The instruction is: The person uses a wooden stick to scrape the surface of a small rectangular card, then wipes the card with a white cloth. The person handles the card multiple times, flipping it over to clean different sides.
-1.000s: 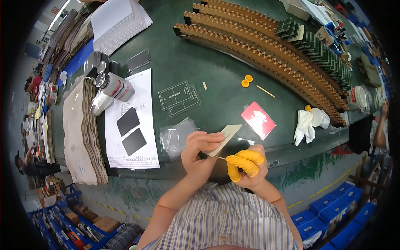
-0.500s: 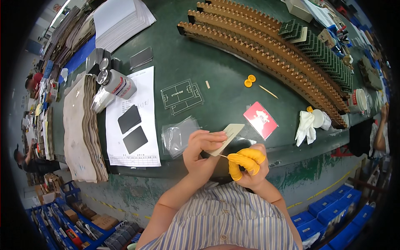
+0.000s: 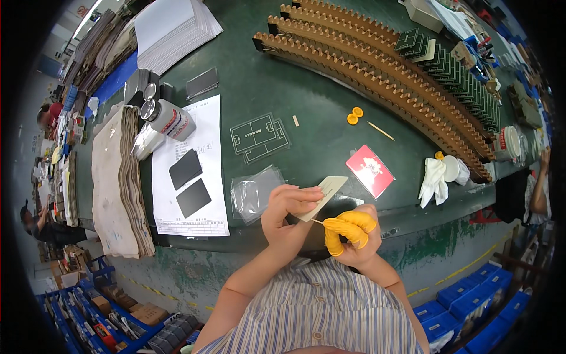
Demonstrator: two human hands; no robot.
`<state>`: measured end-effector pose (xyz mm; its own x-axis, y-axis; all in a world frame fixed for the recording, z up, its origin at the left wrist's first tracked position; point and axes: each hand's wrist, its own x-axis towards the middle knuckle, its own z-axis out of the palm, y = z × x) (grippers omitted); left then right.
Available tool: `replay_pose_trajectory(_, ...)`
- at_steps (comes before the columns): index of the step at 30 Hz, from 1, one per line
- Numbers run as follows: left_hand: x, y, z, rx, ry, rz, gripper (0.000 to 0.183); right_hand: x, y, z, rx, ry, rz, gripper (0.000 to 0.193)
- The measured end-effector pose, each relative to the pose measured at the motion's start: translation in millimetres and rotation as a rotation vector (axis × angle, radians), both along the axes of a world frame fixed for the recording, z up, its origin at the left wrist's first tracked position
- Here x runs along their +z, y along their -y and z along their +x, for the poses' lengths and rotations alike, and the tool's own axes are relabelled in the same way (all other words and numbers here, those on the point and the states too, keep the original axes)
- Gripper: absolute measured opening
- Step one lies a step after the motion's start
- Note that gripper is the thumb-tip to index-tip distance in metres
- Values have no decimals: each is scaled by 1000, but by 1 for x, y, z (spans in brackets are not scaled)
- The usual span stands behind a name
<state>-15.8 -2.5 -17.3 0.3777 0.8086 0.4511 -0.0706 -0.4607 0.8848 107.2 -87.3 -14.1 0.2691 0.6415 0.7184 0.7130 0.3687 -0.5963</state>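
- Table (image 3: 247, 82): green, fills most of the frame.
- Slotted wooden racks (image 3: 321, 56): we see several side by side, running from upper middle down to the right.
- Beige sheets (image 3: 112, 183): stained stack, left side of the frame.
- White paper stack (image 3: 174, 32): upper left.
- Printed sheet (image 3: 212, 177): left of centre, flat, two dark cards (image 3: 193, 197) on it.
- Row of green cards (image 3: 454, 76): standing in the racks, upper right.
- Left hand (image 3: 286, 215): just below centre; fingers closed on a cream card (image 3: 324, 197), held tilted above the table.
- Right hand (image 3: 356, 239): lower middle; fingers pinched on a thin stick (image 3: 317, 222), yellow finger covers (image 3: 351, 227) worn on them.
- Bottle (image 3: 173, 121): pale, left of centre, by the printed sheet's upper part.
- Clear plastic sleeves (image 3: 253, 192): left of the left hand.
- White glove (image 3: 433, 180): right side, near the racks' lower end.
- Red card (image 3: 371, 171): white figure on it, above the right hand.
- Rolled yellow covers (image 3: 354, 116): two, right of centre, touching.
- Wooden pick (image 3: 381, 131): just beside them.
- Thin stick's tip: at the cream card's lower end; we can't tell if touching.
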Motion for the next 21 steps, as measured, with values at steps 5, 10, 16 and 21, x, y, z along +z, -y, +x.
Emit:
replay_pose_trajectory(5,-1,0,0,-2,4,-28,16,-1,0,0,5,10,8,29)
replay_pose_trajectory(10,1,-1,1,-4,-16,22,22,-1,5,1,5,-43,-2,28)
replay_pose_trajectory(16,-1,1,1,3,11,-21,16,-1,-1,0,7,-5,19,26)
replay_pose_trajectory(21,1,0,1,-2,0,8,21,-4,0,0,-23,-16,-6,26)
